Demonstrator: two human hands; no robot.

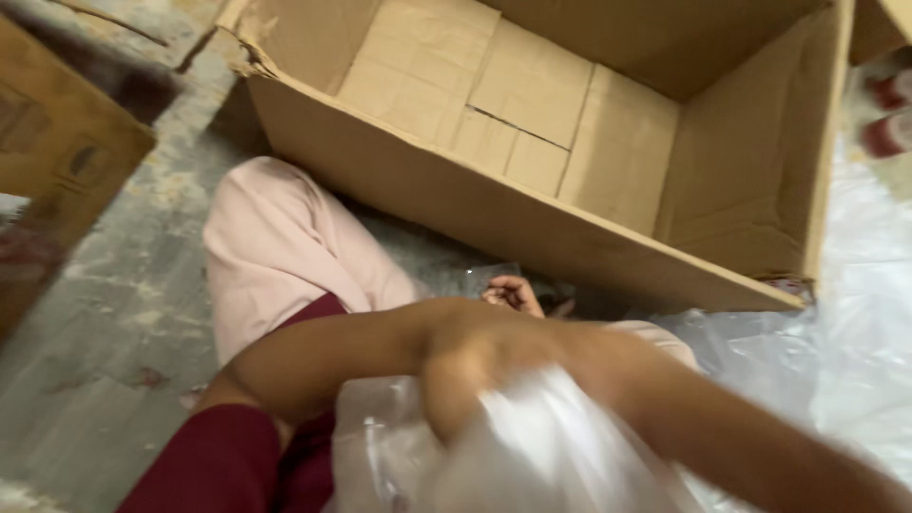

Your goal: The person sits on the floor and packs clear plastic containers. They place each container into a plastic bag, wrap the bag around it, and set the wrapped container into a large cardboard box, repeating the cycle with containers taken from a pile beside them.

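Observation:
I sit on the floor in pink trousers point(275, 247) and a maroon top. My left forearm crosses in front of me, and my left hand point(454, 385) is blurred, closed on the top of a clear plastic bag point(532, 446) in my lap. My right arm comes in from the lower right and crosses over it. My right hand point(513, 294) shows curled fingers just below the near wall of a large open cardboard box point(494, 214). It lies next to a bit of clear plastic point(480, 277); whether it grips the plastic is unclear.
The box interior shows only its flaps. Another brown carton point(57, 171) stands at the left. Crumpled clear plastic sheeting point(855, 313) covers the floor at the right, with red-and-white containers point(888, 114) beyond it. Bare grey concrete floor point(123, 323) lies at the left.

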